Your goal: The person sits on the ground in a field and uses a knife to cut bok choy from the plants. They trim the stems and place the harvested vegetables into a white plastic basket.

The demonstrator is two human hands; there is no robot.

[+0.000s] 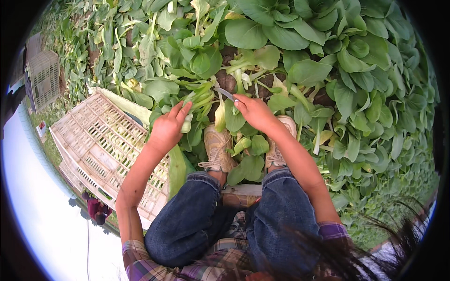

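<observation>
My left hand [168, 128] is closed around bok choy [198, 98], whose pale green stalks show beyond the fingers. A whitish stalk base [186, 126] pokes out beneath the same hand, and the palm side is hidden. In my right hand [255, 112] is a small knife with a curved metal blade [224, 93]. The handle is mostly covered by my fingers. Its blade tip reaches towards the stalks, just above the soil; contact there cannot be made out. Loose, yellowing leaves [220, 114] lie between the hands.
Left of me stands a pale slatted plastic crate [100, 163] with a light green sheet [177, 172] along its side. Another crate [45, 79] is farther off. Growing bok choy [355, 52] fills the right. My shoes [217, 145] flank low leaves. A person [95, 209] is in the distance.
</observation>
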